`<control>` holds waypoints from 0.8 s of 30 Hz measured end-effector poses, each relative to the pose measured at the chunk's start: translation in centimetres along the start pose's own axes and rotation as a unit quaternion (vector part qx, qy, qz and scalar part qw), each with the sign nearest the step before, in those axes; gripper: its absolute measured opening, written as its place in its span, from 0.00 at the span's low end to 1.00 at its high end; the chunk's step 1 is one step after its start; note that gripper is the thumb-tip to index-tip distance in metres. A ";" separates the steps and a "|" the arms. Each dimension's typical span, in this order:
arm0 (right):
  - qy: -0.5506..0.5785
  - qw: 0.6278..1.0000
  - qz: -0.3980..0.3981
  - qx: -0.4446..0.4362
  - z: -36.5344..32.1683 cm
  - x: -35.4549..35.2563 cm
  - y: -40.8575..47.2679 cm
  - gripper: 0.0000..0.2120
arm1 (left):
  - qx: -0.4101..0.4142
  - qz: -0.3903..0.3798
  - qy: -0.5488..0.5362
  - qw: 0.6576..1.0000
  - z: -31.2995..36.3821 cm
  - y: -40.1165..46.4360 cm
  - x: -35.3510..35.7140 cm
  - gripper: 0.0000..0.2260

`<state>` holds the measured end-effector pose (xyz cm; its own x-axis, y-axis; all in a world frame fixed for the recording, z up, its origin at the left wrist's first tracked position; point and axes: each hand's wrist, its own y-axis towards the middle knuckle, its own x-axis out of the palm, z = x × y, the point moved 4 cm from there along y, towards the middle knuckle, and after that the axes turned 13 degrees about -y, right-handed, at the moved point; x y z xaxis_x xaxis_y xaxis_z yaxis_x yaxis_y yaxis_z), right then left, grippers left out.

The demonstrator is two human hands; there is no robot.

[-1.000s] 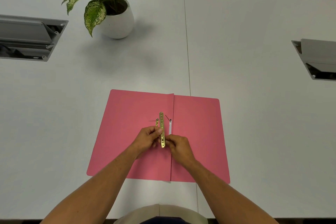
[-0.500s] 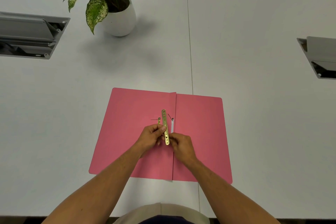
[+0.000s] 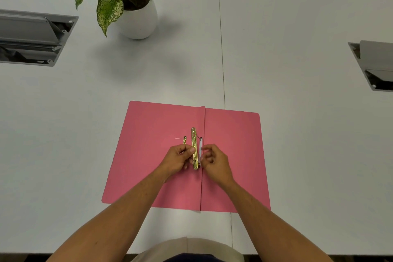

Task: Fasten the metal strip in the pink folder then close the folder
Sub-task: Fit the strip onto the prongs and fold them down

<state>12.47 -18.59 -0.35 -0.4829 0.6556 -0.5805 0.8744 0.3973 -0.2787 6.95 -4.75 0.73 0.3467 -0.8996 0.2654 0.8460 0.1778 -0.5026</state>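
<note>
A pink folder (image 3: 161, 155) lies open and flat on the white table (image 3: 297, 134), close to the near edge, its crease running away from the person. Just left of that crease a gold metal strip (image 3: 194, 147) stands lengthwise along the spine. The left hand (image 3: 177, 159) pinches the strip partway down, thumb tip on its face and the other fingers curled in behind. The right hand (image 3: 214, 160) hovers at the strip's right side, fingers loosely bent and parted; whether they actually grip anything I cannot tell, though they sit against a thin white prong (image 3: 201, 144) rising beside the strip. A second short gold prong (image 3: 184, 140) pokes up left of the strip, above the left knuckles.

Both forearms cross the lower half of the folder and hide part of the strip's bottom end. Well beyond the folder, a potted plant (image 3: 136, 15) in a round white pot stands toward the far left. A grey cable hatch (image 3: 32, 36) sits open in the tabletop at the left edge, another hatch (image 3: 374, 64) at the right edge. A seam (image 3: 221, 38) divides the table, meeting the folder's far edge.
</note>
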 end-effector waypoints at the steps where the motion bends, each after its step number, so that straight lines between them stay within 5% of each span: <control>1: 0.015 1.000 0.007 0.007 -0.3 -0.4 0.6 0.16 | 0.000 0.000 0.000 1.000 0.1 0.0 0.0 0.09; 10: -0.045 0.990 -0.130 0.024 -3.2 -0.7 5.9 0.13 | -0.007 -0.003 0.012 1.000 0.1 0.4 -0.1 0.09; 24: -0.057 0.996 -0.067 0.031 -2.5 -0.2 6.2 0.08 | -0.016 0.002 0.009 1.000 -0.6 1.2 0.0 0.08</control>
<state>17.87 -14.72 -0.04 -0.5896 0.5217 -0.6165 0.8057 0.4337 -0.4035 7.72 -4.77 -0.33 0.3427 -0.9060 0.2483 0.8308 0.1689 -0.5303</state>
